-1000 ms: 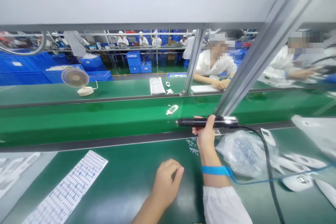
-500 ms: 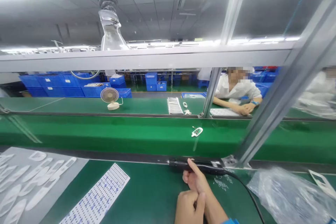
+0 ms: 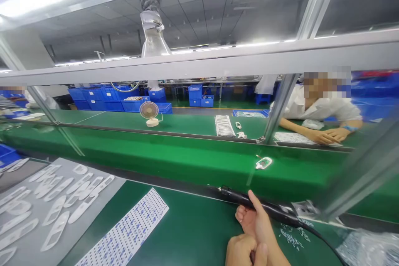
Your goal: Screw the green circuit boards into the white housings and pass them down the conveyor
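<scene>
My right hand (image 3: 256, 221) is closed round a black electric screwdriver (image 3: 262, 205) that lies level over the near edge of the green bench, its tip pointing left and its cable trailing off to the right. My left hand (image 3: 243, 251) is curled into a fist at the bottom edge of the view, pressed against my right wrist. Small white screws (image 3: 291, 237) lie scattered on the mat just right of my hands. A small white device (image 3: 263, 163) rides on the green conveyor belt (image 3: 174, 162) beyond the screwdriver.
A strip of printed labels (image 3: 131, 230) lies at left, beside a grey mat (image 3: 37, 232) with several white plastic shells. A clear plastic bag (image 3: 370, 247) sits at lower right. A slanted metal post (image 3: 358, 187) rises right. Across the belt a person rests both hands near a small fan (image 3: 149, 113).
The view has tilted up and swung left. My right hand with the screwdriver has dropped toward the bench edge, and my left hand has moved from the mat to my right wrist.
</scene>
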### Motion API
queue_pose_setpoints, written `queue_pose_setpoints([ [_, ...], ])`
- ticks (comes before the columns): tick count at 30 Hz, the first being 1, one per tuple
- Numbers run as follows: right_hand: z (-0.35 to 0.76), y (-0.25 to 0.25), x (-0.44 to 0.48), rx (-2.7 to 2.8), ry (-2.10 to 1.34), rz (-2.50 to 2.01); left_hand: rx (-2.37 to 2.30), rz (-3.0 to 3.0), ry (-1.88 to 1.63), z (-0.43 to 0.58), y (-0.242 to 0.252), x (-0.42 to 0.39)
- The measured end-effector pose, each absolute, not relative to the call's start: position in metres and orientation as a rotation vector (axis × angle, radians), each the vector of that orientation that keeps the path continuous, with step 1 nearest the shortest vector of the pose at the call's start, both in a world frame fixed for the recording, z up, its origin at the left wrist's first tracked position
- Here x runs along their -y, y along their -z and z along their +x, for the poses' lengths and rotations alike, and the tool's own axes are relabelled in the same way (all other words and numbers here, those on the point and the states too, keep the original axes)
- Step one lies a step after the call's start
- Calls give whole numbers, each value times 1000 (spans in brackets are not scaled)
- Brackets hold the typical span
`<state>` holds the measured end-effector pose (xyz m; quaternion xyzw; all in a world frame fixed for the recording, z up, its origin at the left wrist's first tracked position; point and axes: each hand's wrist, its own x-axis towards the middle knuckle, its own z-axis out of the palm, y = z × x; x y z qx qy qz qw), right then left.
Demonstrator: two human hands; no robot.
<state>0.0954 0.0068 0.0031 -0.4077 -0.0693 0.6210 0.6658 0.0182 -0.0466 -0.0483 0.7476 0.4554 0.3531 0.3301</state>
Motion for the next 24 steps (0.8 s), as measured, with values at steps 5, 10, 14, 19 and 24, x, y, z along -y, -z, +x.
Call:
queue_pose_setpoints([
  [5, 96, 8, -11, 135, -1387, -924, -1213, 1935, -899, 16, 45, 47],
  [10, 96, 9, -10, 178, -1390, -927, -1200, 1955, -886, 18, 47, 47],
  [14, 96, -3, -6, 189, -1422, -917, -1247, 1942, -942, 20, 38, 50],
  [19, 96, -10, -5, 209, -1418, -917, -1202, 1928, -932, 16, 24, 52],
  [24, 95, -9, -8, 209, -1413, -929, -1158, 1881, -907, 12, 17, 52],
])
